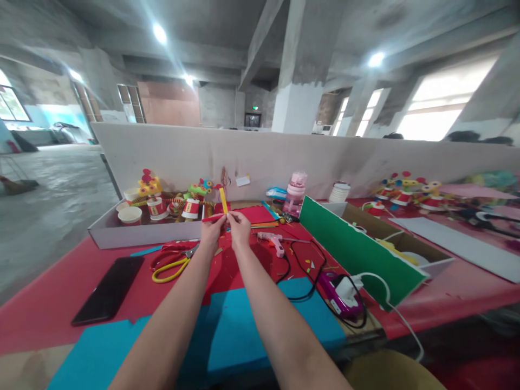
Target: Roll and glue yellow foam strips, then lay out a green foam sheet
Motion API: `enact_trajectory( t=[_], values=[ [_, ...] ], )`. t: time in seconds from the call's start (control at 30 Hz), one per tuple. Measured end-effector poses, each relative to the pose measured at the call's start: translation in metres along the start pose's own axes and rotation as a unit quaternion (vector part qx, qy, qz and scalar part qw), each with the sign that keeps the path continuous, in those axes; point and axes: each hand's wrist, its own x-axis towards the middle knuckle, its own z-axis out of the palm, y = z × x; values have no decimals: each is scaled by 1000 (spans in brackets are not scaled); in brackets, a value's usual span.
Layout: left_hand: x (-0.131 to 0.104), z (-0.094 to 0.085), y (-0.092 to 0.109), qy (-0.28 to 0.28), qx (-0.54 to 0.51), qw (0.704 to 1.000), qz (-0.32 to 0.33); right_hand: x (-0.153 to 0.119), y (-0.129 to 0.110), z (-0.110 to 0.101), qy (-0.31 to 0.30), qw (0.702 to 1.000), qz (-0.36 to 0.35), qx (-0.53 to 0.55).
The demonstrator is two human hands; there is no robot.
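Note:
Above the red table covering point(221, 271), both hands meet in the middle of the head view. A red paper strip point(211, 219) pokes out leftward from the closed fingers of my left hand point(211, 233). Next to it, my right hand point(239, 227) pinches the lower end of an upright yellow paper strip point(223, 199). The two strips form a corner at the fingertips; whether they are joined there is hidden. A pink glue gun point(273, 241) lies just right of my right hand. Yellow-handled scissors point(173, 269) rest left of my left forearm.
A white box point(142, 236) at the back left holds paper cups and decorated cup figures. A black phone point(109, 290) lies front left. Blue sheets point(239, 325) cover the near edge. On the right stand a green-sided box point(353, 252) and a purple power strip point(339, 295) with cables.

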Motion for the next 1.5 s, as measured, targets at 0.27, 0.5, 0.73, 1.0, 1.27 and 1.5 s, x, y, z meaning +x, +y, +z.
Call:
enact_trajectory(
  t=[0.27,0.5,0.73,1.0,1.27,1.5],
  values=[
    [-25,-32,-38,39,92,993,-54,-34,40,-35,-38,997,26,-66],
    [-27,-33,-40,17,130,990,-58,-34,29,-43,-76,994,65,-49],
    [-33,-39,-47,-9,140,990,-20,-44,26,-50,-76,993,90,-30],
    [-43,-36,-37,-43,143,989,0,-43,10,-63,-113,990,76,-47],
    [-41,-34,-38,-39,108,993,-18,-44,5,-61,-105,989,107,-6],
    [-39,-37,-41,-54,93,994,-22,-41,13,-62,-113,986,121,6]
  ],
)
